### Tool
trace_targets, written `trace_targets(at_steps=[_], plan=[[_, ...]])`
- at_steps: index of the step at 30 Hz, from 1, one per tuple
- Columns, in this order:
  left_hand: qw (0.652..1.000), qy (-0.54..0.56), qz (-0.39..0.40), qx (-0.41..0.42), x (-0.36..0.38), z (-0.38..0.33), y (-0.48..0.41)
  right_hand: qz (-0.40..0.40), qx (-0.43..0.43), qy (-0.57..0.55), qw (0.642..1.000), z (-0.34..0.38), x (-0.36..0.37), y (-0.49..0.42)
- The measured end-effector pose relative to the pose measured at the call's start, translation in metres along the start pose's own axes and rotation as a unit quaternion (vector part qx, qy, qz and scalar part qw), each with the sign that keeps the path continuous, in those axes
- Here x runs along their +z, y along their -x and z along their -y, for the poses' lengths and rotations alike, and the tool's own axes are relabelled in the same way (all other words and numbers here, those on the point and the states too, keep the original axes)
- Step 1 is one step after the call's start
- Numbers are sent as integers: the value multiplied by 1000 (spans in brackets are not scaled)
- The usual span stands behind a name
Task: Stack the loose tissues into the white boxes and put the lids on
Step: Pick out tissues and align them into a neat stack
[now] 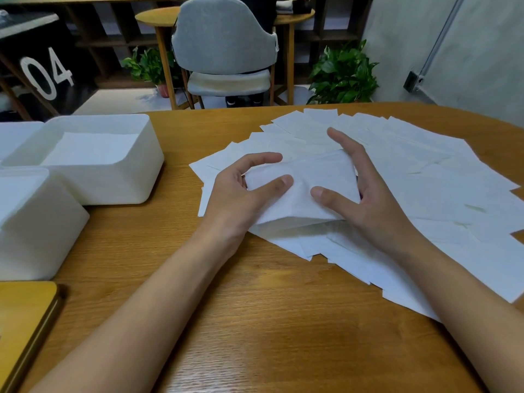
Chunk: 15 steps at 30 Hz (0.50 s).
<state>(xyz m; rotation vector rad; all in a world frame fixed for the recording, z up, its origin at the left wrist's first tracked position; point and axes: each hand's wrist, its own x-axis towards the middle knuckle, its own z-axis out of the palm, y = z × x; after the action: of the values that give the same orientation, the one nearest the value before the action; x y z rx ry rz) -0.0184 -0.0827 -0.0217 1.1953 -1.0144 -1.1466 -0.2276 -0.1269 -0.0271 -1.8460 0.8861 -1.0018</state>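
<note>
Loose white tissues (411, 177) lie fanned across the right half of the wooden table (255, 321). Both hands hold a small stack of tissues (300, 191) lifted just above the spread. My left hand (241, 194) grips its left end, thumb on top and fingers curled under. My right hand (365, 188) clasps its right end, thumb on top and index finger stretched along the far edge. An open white box (107, 177) at the left has tissues inside it. A second white box (37, 222) stands nearer, at the left edge, and its inside is hidden.
A yellow wooden lid (22, 321) lies at the near left corner. Part of another white box (17, 134) shows at the far left. Beyond the table stand a grey chair (224, 46), a small round table and two potted plants (343, 75).
</note>
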Motion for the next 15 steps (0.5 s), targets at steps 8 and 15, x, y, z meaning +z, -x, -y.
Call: trace_targets(at_steps=[8,15], plan=[[981,-154,-75,92,-2,4,-2,-35,-10,6,999,-6,-3,-2],[999,-53,1,-6,3,-4,4,-49,-5,-66,997,-8,-6,-6]])
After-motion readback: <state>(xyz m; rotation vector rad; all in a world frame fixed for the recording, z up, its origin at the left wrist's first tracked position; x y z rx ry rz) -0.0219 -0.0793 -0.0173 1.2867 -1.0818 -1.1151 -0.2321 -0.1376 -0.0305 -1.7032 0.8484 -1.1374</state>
